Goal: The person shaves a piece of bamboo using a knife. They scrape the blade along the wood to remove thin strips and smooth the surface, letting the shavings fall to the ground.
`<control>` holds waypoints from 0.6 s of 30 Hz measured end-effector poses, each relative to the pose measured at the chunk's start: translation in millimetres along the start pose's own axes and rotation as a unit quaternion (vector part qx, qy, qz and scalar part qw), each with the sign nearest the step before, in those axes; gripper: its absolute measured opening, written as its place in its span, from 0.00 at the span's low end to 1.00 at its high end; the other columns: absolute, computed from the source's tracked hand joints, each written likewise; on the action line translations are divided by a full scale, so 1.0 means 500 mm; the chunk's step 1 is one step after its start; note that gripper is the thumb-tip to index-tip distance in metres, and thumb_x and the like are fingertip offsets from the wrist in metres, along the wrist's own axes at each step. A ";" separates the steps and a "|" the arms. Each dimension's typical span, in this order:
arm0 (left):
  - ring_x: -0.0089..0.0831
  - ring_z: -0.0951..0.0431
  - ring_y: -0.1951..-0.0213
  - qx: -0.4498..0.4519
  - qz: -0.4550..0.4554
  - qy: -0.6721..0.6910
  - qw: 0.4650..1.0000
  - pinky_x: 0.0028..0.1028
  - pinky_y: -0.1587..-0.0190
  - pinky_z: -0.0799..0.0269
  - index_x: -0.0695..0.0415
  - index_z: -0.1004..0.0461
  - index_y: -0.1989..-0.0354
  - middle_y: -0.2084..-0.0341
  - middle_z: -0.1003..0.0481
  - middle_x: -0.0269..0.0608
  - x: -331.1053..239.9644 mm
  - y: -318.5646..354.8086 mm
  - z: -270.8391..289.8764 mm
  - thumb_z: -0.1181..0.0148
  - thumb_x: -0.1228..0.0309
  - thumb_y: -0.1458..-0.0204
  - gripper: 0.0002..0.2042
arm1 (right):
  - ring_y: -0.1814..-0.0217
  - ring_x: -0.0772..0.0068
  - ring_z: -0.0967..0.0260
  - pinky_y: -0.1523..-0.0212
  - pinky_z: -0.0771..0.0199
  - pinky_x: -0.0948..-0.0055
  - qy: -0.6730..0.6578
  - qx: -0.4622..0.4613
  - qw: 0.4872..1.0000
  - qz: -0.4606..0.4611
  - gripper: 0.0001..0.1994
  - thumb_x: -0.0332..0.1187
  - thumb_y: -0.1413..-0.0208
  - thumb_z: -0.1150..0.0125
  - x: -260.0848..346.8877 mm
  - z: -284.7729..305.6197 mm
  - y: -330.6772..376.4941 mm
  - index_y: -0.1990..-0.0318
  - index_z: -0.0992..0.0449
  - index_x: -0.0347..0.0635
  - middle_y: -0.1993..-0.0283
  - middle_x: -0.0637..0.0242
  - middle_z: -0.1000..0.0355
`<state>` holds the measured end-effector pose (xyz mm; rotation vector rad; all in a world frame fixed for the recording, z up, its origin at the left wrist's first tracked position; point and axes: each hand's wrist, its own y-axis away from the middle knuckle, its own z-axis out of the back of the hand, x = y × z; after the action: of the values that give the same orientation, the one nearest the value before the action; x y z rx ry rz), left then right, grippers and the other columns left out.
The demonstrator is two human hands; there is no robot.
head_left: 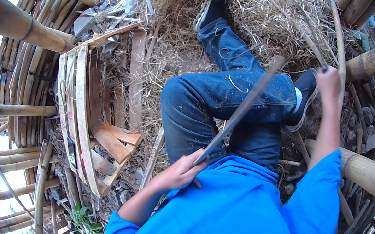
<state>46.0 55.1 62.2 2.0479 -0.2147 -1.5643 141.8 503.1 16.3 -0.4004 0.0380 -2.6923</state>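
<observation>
My left hand (184, 171) is closed round the near end of a long flat strip (238, 115), which looks like split bamboo or wood. The strip slants up and to the right across my bent leg, and its far end is blurred. Over to the right, my right hand (329, 86) is closed beside my shoe, gripping the dark end of a long thin tool (315, 48) that points up and to the left. Its kind does not show clearly. A pale bamboo pole (340, 31) runs close beside that hand.
Left of my legs lies a slatted wooden crate (79, 110) with loose boards (118, 141). Pale shavings (172, 23) cover the ground ahead around my feet. Thick bamboo poles (368, 175) stick in from the right, others (26, 25) from the left. Stones (374, 141) lie at right.
</observation>
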 end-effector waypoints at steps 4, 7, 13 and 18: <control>0.15 0.41 0.82 -0.008 0.027 0.138 0.990 0.30 0.75 0.20 0.58 0.40 0.58 0.82 0.45 0.28 0.067 -0.001 0.063 0.61 0.63 0.36 0.10 | 0.64 0.46 0.26 0.61 0.26 0.56 -0.034 -0.043 0.998 0.031 0.16 0.41 0.49 0.45 -0.017 0.066 0.037 0.66 0.23 0.33 0.70 0.46 0.25; 0.15 0.44 0.84 -0.005 0.016 0.162 0.987 0.31 0.75 0.21 0.59 0.41 0.57 0.85 0.47 0.26 0.043 -0.012 0.059 0.63 0.59 0.36 0.14 | 0.69 0.49 0.26 0.66 0.28 0.60 -0.118 -0.110 0.981 0.108 0.15 0.39 0.49 0.42 0.048 0.042 0.125 0.66 0.22 0.32 0.72 0.49 0.25; 0.16 0.45 0.84 0.044 0.008 0.185 0.982 0.32 0.76 0.21 0.59 0.42 0.55 0.85 0.48 0.26 0.017 -0.049 0.055 0.64 0.56 0.36 0.17 | 0.76 0.52 0.28 0.73 0.28 0.62 -0.267 0.109 0.917 0.276 0.05 0.32 0.58 0.39 0.225 0.039 0.318 0.75 0.25 0.41 0.78 0.54 0.27; 0.16 0.42 0.82 0.031 -0.006 0.157 0.987 0.30 0.76 0.21 0.58 0.40 0.56 0.83 0.45 0.27 -0.003 -0.044 0.029 0.61 0.60 0.36 0.13 | 0.76 0.52 0.28 0.74 0.28 0.59 -0.176 0.149 0.895 0.382 0.05 0.32 0.63 0.39 0.262 0.011 0.356 0.78 0.27 0.43 0.80 0.56 0.29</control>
<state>27.8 69.6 49.8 2.3128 -0.1347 -1.2318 100.3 287.5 41.7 -0.6151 -0.2666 -1.7828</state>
